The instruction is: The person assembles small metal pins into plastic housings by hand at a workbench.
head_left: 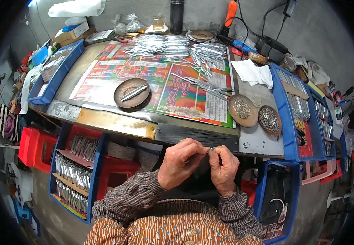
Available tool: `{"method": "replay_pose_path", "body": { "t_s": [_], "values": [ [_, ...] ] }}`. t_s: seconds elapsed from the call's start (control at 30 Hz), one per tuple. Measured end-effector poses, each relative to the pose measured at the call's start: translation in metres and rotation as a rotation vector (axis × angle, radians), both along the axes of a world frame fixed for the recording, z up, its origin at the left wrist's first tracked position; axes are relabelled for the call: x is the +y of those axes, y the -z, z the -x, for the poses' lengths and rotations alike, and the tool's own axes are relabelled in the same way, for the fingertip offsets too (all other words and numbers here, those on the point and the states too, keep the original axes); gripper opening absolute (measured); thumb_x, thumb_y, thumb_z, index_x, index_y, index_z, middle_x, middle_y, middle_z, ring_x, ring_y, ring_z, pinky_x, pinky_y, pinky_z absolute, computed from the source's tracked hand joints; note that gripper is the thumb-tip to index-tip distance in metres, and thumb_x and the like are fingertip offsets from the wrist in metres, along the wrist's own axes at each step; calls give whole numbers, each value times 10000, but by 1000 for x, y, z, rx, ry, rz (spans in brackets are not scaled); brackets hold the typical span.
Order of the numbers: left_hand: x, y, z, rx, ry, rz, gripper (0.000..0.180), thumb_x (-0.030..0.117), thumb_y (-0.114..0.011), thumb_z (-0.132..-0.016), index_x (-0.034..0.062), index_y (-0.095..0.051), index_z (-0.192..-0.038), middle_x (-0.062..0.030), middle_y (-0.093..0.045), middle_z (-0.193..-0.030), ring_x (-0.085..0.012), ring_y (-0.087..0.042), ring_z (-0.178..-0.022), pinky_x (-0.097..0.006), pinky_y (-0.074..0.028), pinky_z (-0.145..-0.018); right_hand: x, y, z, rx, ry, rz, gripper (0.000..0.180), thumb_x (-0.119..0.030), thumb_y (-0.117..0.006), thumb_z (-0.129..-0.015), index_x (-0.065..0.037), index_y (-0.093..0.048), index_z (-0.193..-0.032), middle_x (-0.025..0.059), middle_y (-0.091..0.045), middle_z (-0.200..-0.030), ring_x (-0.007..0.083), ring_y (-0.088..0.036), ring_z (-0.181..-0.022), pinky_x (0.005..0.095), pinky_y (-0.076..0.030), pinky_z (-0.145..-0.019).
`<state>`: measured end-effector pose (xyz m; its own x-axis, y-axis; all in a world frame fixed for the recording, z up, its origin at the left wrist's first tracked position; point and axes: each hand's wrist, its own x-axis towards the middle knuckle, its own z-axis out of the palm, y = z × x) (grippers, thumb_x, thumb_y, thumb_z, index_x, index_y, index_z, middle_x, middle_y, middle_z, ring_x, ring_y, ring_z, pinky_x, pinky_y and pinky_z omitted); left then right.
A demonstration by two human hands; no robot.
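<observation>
"OK, L hand [179,163]?"
"Thumb + index tips together, nr R hand [224,168]; can't tell what's inside."
"R hand?"
"Thumb + index clamped on sm. grey piece [212,148], btwn both hands, nr front edge of table [197,134]."
"On top?"
"Wooden dish [122,87] w/ silver rods [134,93], L side; bowl [248,121] of tiny metal bits [241,109], R side."

Toward twelve o'clock, the multicoloured sheet [193,107] on the table [84,61] bears large pink-outlined capitals [181,83] turned sideways; smaller pink capitals [142,75] cross its panels toward eleven.
</observation>
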<state>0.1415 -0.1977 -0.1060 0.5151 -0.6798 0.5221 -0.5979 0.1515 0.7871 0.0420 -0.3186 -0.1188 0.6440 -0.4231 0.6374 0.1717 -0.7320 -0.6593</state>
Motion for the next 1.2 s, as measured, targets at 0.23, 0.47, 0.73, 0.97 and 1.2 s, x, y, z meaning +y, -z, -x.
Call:
{"method": "replay_pose_path", "body": {
  "t_s": [0.23,0.47,0.73,0.97,1.2],
  "values": [
    [25,-3,-64,-355,-278,-112,165,-86,-643,-749,24,-666,-869,-109,-649,-840,-249,-648,-747,-315,-511,-630,-14,-2,9,93,18,-3,128,-46,-693,-819,-9,-573,-793,97,-568,-673,227,-551,-546,318,-434,-500],
    [38,-3,-153,-667,-525,-194,83,-28,-657,-765,27,-636,-824,-108,-610,-749,-269,-610,-699,-353,-482,-603,-23,-2,8,92,48,-11,121,-39,-689,-820,4,-578,-802,91,-563,-671,205,-539,-542,302,-421,-499],
    [35,12,-189,-705,-571,-273,85,34,-631,-747,81,-599,-810,-92,-588,-758,-311,-590,-769,-407,-477,-694,-34,-10,10,133,120,21,113,-26,-690,-815,9,-583,-805,94,-568,-679,202,-547,-555,305,-427,-510],
    [29,17,-195,-736,-582,-343,74,40,-603,-760,96,-605,-807,-89,-575,-766,-303,-589,-774,-409,-478,-681,-54,-12,10,133,183,88,102,-14,-689,-807,0,-589,-798,92,-566,-678,204,-546,-555,325,-426,-509],
    [26,12,-196,-777,-609,-383,79,38,-605,-765,93,-620,-820,-79,-593,-803,-299,-597,-788,-402,-483,-686,-84,-5,8,153,285,166,88,-32,-679,-806,-5,-603,-841,85,-555,-710,235,-551,-618,343,-433,-565]
  ]
}}
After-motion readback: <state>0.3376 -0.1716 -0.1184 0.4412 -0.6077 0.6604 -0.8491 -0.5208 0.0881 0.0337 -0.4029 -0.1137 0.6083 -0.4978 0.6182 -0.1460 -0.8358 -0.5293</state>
